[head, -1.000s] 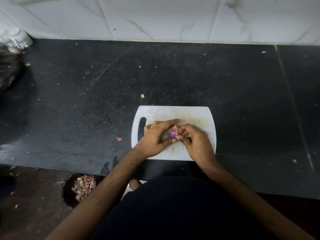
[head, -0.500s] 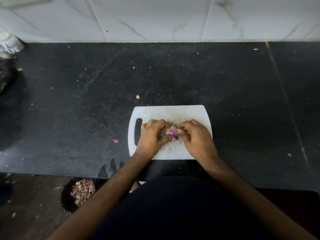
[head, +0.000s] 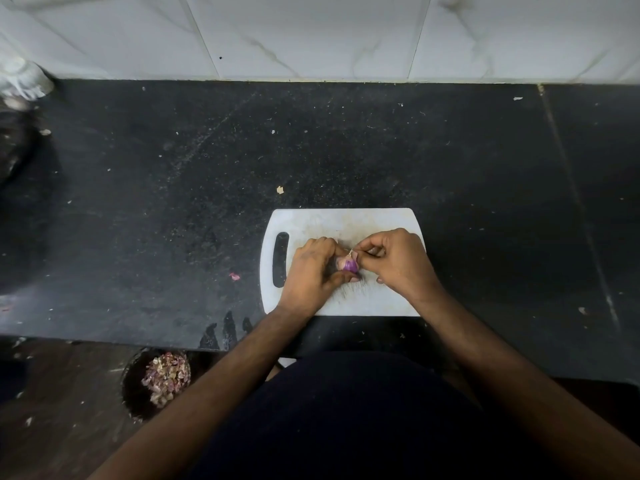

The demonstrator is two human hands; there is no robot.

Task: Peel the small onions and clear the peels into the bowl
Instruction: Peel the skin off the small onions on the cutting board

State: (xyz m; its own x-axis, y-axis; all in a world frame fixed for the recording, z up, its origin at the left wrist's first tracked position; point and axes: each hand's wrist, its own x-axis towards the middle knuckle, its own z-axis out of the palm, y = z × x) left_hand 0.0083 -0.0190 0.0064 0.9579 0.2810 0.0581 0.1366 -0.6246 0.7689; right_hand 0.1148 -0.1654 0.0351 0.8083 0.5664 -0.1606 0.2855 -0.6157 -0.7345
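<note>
Pinching a pale strip of skin, the right hand (head: 398,263) has lifted it farther off the small onion (head: 347,264), which the left hand (head: 313,270) grips over the cutting board (head: 346,221); more purple shows, so peeling advances. Peels fill the bowl (head: 157,379) below-left.

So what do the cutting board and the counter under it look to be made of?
Cutting board: probably plastic, matte white, with a moulded handle slot and a scuffed, stained face. Counter: seemingly polished dark stone, perhaps granite, finely speckled with a faint sheen.
</note>
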